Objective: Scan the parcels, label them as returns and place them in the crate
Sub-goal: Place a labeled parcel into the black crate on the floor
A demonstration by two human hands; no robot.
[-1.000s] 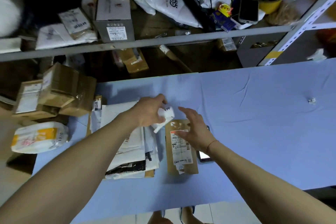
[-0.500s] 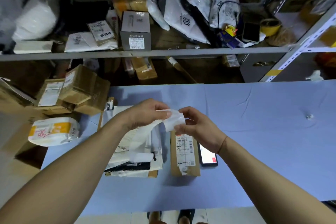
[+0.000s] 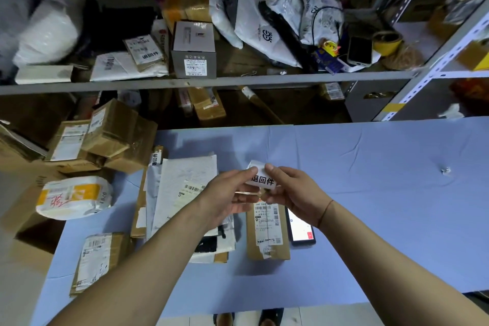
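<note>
You pinch the white return label (image 3: 262, 179) between your left hand (image 3: 229, 194) and right hand (image 3: 292, 193), just above the brown parcel (image 3: 267, 235), whose long axis runs toward you, directly below both hands.

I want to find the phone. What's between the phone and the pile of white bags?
A brown parcel lies between the phone and the pile of white bags, seen from the head camera.
</note>
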